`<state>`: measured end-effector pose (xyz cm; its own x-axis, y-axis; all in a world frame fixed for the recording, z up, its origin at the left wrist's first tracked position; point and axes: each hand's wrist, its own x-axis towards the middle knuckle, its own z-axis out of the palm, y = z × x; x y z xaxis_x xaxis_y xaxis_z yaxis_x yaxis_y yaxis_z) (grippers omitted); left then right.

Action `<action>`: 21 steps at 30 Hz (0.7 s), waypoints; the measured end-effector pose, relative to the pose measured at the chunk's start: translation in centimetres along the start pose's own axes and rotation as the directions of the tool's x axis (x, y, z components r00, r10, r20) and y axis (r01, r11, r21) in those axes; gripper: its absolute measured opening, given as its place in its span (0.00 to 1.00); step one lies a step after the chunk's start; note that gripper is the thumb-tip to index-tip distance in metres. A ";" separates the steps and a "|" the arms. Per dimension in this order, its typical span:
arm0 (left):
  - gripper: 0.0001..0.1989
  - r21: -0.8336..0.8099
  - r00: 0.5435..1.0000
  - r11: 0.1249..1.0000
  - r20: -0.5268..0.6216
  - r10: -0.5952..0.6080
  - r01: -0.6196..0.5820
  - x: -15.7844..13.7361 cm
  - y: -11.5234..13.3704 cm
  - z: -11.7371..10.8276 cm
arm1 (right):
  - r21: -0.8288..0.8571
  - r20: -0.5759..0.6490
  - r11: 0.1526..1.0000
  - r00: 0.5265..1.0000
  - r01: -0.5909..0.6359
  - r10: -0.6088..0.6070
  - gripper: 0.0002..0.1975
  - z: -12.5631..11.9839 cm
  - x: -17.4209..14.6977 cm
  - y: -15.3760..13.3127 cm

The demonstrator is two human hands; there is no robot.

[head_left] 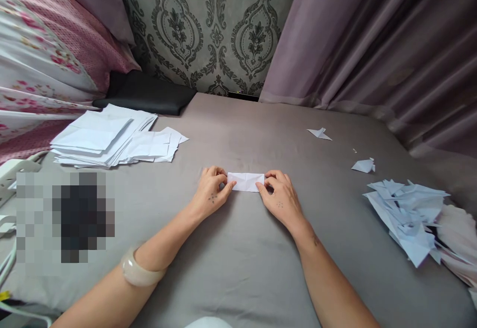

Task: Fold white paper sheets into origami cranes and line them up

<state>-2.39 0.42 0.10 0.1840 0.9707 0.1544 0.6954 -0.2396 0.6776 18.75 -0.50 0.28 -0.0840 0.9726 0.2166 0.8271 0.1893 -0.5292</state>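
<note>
Centrally held small, white, rectangular piece of creased paper point(246, 182): spans the gap between the left hand point(212, 192) and the right hand point(280, 196), around the middle of a wide surface covered in plain grey cloth point(238, 258).
Left grip: fingers curled, thumb nearly closed against them, pinching the paper's left end.
Right grip: much the same, thumb and bent fingers pinching the right end.
Left forearm: wears a pale, smooth, round bangle point(139, 271).
Left stack: flat white paper sheets point(95, 134), some smaller pieces on its right side.
Right pile: pointed, folded white paper shapes point(408, 213), heaped together.
Loose folds: one small white folded paper piece point(363, 165) near that pile, another small winged white paper piece point(319, 133) farther back.
Backdrop: grey damask-patterned wallpaper point(216, 30), mauve fabric curtain point(328, 35) to its right.
</note>
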 end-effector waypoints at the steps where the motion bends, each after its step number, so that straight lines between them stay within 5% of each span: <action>1: 0.15 0.014 1.000 1.000 -0.014 0.001 -0.001 0.0 0.0 0.1 | -0.019 -0.011 1.000 1.000 0.002 -0.002 0.11 0.1 0.0 0.0; 15: 0.08 0.170 0.999 0.984 -0.006 0.045 -0.043 -0.2 -1.1 0.1 | -0.024 -0.037 0.999 0.999 -0.027 0.026 0.06 0.5 0.0 0.5; 21: 0.16 0.217 0.922 0.905 0.216 0.322 -0.367 -0.2 0.1 -0.6 | -0.011 0.063 0.970 0.969 0.242 -0.241 0.18 0.3 -0.1 -0.7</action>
<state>-2.79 0.20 0.59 0.5435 0.8139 0.2052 0.7122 -0.5766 0.4004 18.04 -0.72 0.42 -0.3154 0.9049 0.2860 0.7880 0.4176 -0.4523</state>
